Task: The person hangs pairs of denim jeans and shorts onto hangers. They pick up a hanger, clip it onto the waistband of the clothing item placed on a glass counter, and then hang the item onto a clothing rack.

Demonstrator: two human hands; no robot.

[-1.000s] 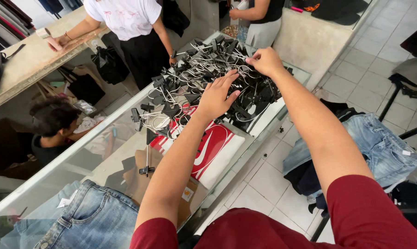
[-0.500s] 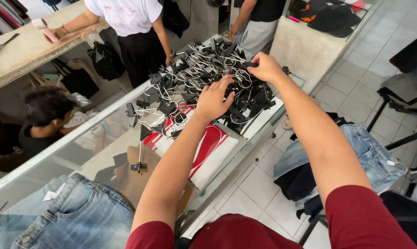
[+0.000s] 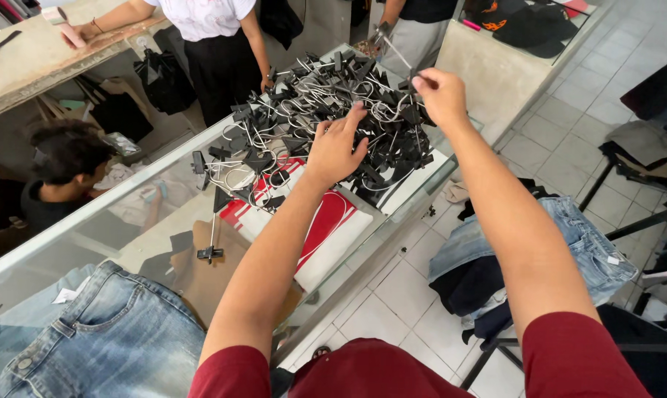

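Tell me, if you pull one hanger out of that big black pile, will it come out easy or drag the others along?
Probably it drags others: the pile of clip hangers looks tangled, wire hooks looped through each other. The right hand pinches one thin metal piece; it seems stiff and light. The left hand rests on the heap, which may hold it down. The glass counter looks smooth, so loose hangers might slide.

Clip hangers (image 3: 326,110): black clips, silver wire. Bag (image 3: 326,221): red and white. Jeans (image 3: 97,332): blue denim. Sleeves (image 3: 577,354): dark red. Floor tiles (image 3: 392,295): white.
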